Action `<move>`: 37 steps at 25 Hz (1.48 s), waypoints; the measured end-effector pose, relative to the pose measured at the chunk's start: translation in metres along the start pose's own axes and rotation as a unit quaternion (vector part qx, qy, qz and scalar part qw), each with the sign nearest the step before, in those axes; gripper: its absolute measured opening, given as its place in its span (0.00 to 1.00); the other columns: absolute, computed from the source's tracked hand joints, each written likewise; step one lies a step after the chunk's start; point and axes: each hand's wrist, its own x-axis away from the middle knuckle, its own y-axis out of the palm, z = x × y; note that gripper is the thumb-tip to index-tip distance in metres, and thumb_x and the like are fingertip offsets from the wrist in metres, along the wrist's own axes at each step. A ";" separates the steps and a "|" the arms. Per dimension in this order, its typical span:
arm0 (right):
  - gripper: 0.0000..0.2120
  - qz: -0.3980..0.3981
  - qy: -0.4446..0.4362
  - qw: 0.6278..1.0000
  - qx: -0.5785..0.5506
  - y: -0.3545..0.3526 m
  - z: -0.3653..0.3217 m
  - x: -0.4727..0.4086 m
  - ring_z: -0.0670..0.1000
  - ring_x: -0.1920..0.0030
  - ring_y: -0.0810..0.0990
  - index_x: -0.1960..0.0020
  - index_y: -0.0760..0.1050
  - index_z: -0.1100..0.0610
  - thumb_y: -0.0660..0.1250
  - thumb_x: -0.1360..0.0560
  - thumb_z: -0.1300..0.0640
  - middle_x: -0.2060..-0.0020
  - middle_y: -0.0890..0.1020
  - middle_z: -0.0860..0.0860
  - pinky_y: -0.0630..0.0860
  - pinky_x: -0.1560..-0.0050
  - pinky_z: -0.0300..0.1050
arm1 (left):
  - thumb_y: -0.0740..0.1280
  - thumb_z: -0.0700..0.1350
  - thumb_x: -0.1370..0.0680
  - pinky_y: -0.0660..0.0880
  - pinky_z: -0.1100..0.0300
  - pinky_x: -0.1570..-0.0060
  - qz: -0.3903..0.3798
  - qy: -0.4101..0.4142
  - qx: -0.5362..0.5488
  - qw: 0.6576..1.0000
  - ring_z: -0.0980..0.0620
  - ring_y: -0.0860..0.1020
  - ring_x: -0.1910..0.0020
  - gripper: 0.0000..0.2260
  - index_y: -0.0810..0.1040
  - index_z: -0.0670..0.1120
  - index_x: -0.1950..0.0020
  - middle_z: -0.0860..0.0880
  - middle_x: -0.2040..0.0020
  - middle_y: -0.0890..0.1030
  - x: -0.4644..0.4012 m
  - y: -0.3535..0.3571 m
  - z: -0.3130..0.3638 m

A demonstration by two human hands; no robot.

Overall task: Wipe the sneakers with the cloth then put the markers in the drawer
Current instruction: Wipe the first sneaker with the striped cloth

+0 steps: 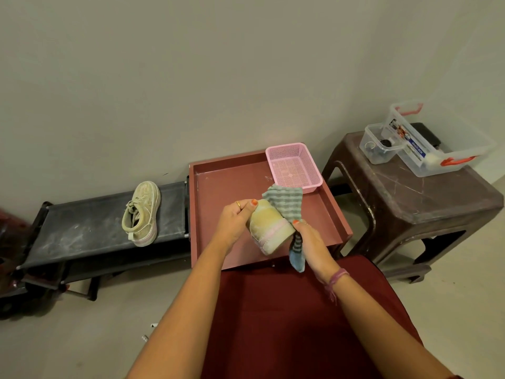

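I see the left hand (233,222) gripping one sneaker (269,228) over the red drawer (218,187), thumb curled across its upper side and the remaining fingers hidden behind it, so the shoe sits at the hand's 3 o'clock. The right hand (311,242) pinches the striped cloth (287,206) against the sneaker's sole edge: thumb tip on top, other fingers folded round the fabric, which fans out toward 12 o'clock over the toe and hangs in a tail toward 6 o'clock below the palm. The second sneaker (142,214) lies at 9 o'clock on a dusty black rack (82,231), laces loose. I cannot make out any markers for certain; two small pale objects on the floor at 7 o'clock are too tiny to identify. The shoes look like scuffed beige canvas with pale pink soles; the cloth is soft, banded grey and green. A pink mesh basket (293,166) occupies the drawer's 1 o'clock corner, and clear plastic boxes (437,143) rest on a brown stool (410,198) at 3 o'clock.
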 end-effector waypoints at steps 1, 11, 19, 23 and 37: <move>0.11 0.008 -0.039 0.999 -0.006 -0.002 -0.001 0.002 0.41 0.56 0.76 0.51 0.76 0.54 0.54 0.19 0.58 0.59 0.78 0.44 0.72 0.57 0.33 | 0.61 0.45 0.18 0.71 0.69 0.66 -0.007 0.008 0.003 1.000 0.62 0.72 0.70 0.11 0.82 0.43 0.50 0.52 0.66 0.78 -0.003 0.001 0.003; 0.17 0.030 -0.050 0.998 -0.030 -0.005 0.018 -0.019 0.40 0.55 0.77 0.52 0.80 0.41 0.58 0.33 0.38 0.57 0.80 0.40 0.70 0.51 0.39 | 0.73 0.49 0.28 0.75 0.64 0.50 -0.187 -0.066 -0.004 0.980 0.59 0.79 0.51 0.20 0.74 0.45 0.39 0.51 0.48 0.80 -0.017 0.014 0.008; 0.14 0.073 -0.030 0.990 -0.120 0.002 -0.012 -0.022 0.51 0.47 0.80 0.46 0.79 0.57 0.54 0.20 0.58 0.48 0.82 0.55 0.74 0.43 0.46 | 0.81 0.60 0.44 0.40 0.46 0.26 -0.218 0.090 -0.416 0.878 0.48 0.55 0.26 0.68 0.36 0.46 0.22 0.47 0.27 0.60 -0.029 0.029 0.023; 0.14 0.063 -0.012 0.993 -0.101 -0.009 -0.026 -0.021 0.45 0.57 0.81 0.53 0.79 0.52 0.54 0.19 0.56 0.58 0.82 0.49 0.76 0.56 0.36 | 0.79 0.62 0.43 0.37 0.45 0.27 -0.135 0.105 -0.416 0.893 0.50 0.57 0.25 0.62 0.44 0.47 0.22 0.50 0.23 0.57 -0.026 0.032 0.014; 0.14 -0.042 0.000 0.996 0.083 -0.006 -0.027 -0.058 0.52 0.47 0.76 0.53 0.78 0.53 0.56 0.29 0.49 0.51 0.80 0.50 0.70 0.49 0.50 | 0.81 0.55 0.44 0.35 0.49 0.28 -0.074 0.125 -0.344 0.928 0.54 0.65 0.34 0.45 0.63 0.49 0.32 0.55 0.39 0.66 -0.010 0.032 0.007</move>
